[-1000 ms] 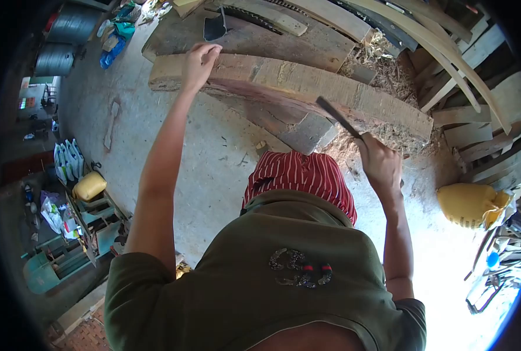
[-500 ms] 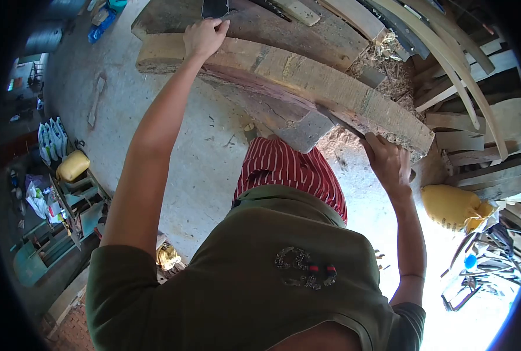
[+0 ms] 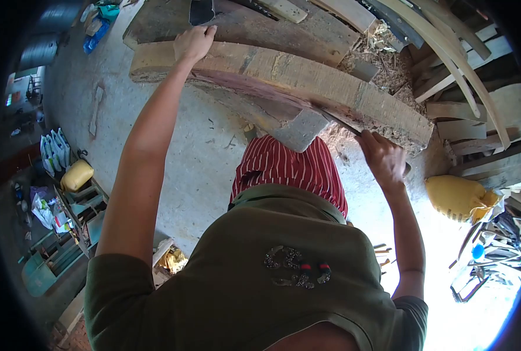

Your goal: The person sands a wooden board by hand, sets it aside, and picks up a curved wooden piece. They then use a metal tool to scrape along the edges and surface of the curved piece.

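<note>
A thick, curved wooden slab [image 3: 278, 67] lies across the top of the view, its rough, reddish side facing me. Near its left end, my left hand [image 3: 194, 44] is closed over the upper edge, its fingertips partly hidden. My right hand [image 3: 383, 157] wraps around the handle of a long, narrow dark metal tool [image 3: 340, 121]. The tool points up and left, its far end right at the slab's near side. The exact kind of tool cannot be made out. A grey block-like piece [image 3: 301, 130] juts out beneath the slab, close to my striped trousers [image 3: 290, 167].
Behind the slab lies a wide board [image 3: 260, 29] with a dark object [image 3: 202, 10] on it. Wood shavings [image 3: 380, 58] and long curved strips [image 3: 448, 50] fill the upper right. A yellow sack [image 3: 456, 198] sits at right; a yellow jerrycan [image 3: 77, 175] stands at left.
The view has shifted slightly, so the slab's left end sits a little lower and farther left. Both hands keep their holds, and the tool stays against the slab's near side.
</note>
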A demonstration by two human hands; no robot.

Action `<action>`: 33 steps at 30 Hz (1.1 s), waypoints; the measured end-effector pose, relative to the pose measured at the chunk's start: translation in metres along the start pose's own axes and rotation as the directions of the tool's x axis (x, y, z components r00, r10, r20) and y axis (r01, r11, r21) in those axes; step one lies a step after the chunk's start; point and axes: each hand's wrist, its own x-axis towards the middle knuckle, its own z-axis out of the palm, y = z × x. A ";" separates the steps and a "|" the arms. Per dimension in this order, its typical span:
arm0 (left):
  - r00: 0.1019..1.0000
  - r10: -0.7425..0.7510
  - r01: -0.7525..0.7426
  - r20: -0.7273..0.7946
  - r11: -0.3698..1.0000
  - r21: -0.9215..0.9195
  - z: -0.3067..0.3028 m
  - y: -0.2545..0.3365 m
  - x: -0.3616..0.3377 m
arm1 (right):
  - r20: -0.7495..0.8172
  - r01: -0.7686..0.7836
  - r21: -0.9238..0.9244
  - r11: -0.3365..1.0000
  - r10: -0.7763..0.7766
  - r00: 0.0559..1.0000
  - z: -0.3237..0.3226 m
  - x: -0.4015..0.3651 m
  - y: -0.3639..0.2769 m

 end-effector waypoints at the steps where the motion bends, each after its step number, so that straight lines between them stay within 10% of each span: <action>1: 1.000 0.013 -0.013 -0.019 1.000 -0.002 -0.001 0.000 0.000 | -0.004 -0.001 -0.004 1.000 0.001 1.000 0.000 0.003 0.001; 21: 0.948 0.058 -0.095 -0.313 0.990 -0.105 -0.005 0.009 -0.009 | 0.034 0.207 0.115 0.972 -0.212 0.977 0.011 0.013 0.025; 24: 0.857 0.154 -0.194 -0.493 0.981 -0.031 0.000 0.007 -0.010 | -0.006 0.206 0.082 0.975 -0.206 0.979 0.011 0.008 0.025; 26: 0.633 0.290 -0.443 -0.718 0.896 -0.029 -0.009 0.019 -0.021 | -0.051 0.213 0.053 0.976 -0.210 0.976 0.011 0.005 0.024; 28: 0.566 0.449 -0.655 -0.692 0.754 -0.046 -0.014 0.051 -0.051 | -0.260 0.224 -0.221 0.949 -0.279 0.924 0.031 -0.006 0.033; 30: 0.280 0.695 -0.881 -0.663 0.461 0.110 -0.014 0.092 -0.102 | -0.403 0.172 -0.472 0.864 -0.386 0.830 0.033 -0.013 0.034; 33: 0.253 0.833 -0.945 -0.492 0.321 0.058 0.009 0.124 -0.156 | -0.301 0.250 -0.278 0.927 -0.332 0.894 0.021 0.000 0.028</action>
